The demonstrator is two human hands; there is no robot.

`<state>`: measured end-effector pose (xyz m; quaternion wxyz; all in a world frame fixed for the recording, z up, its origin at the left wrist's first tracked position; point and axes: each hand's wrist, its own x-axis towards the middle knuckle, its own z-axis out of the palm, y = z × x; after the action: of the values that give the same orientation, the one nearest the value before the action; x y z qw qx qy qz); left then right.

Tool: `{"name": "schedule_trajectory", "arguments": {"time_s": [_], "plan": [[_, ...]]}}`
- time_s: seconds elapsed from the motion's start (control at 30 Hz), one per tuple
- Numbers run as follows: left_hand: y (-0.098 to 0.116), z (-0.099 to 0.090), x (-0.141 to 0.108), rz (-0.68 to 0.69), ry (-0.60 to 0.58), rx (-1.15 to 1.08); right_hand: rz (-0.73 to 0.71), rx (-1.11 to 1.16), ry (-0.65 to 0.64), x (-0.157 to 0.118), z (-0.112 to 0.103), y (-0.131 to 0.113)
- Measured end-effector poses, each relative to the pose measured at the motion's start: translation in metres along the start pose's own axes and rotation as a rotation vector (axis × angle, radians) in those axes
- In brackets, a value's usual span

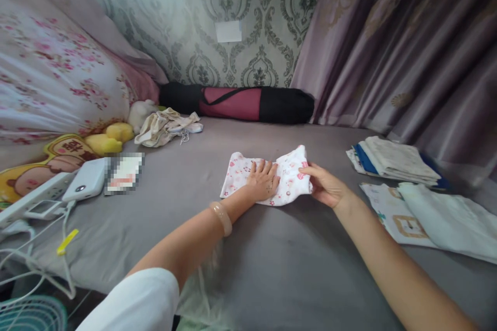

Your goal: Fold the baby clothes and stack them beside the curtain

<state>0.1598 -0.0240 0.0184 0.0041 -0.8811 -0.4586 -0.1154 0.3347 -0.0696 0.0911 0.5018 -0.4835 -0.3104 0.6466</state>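
Note:
A white cloth with a pink and red print (287, 186) lies on the grey sheet (295, 258) in front of me. It looks like a folded baby garment or cloth, but its exact kind does not show. Flat on its middle, with fingers spread, rests my left hand (263, 182); a pale bangle (221, 218) circles that wrist. My right hand (325, 182) pinches the cloth's right edge between thumb and fingers and lifts that side a little off the sheet.
Folded cloths (399, 160) are stacked at right, with a pale green folded cloth (454, 217) nearer. Crumpled cream clothing (165, 126) lies at back left. A black and maroon long bag (233, 103) lines the wall. A power strip (39, 199), power bank (87, 178) and cables sit left.

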Motion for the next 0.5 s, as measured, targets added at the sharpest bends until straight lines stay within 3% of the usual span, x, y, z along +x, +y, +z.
{"name": "schedule_trajectory", "arguments": {"time_s": [0.3, 0.4, 0.5], "plan": [[0.000, -0.004, 0.001, -0.016, -0.057, 0.012, -0.076, -0.227, 0.067, 0.011, 0.083, 0.013], [-0.015, -0.016, -0.008, -0.014, -0.068, -0.016, -0.093, -0.256, 0.083, 0.013, 0.091, 0.013], [-0.044, -0.034, -0.027, 0.008, -0.020, -0.035, -0.089, -0.287, 0.119, 0.014, 0.088, 0.010]]}}
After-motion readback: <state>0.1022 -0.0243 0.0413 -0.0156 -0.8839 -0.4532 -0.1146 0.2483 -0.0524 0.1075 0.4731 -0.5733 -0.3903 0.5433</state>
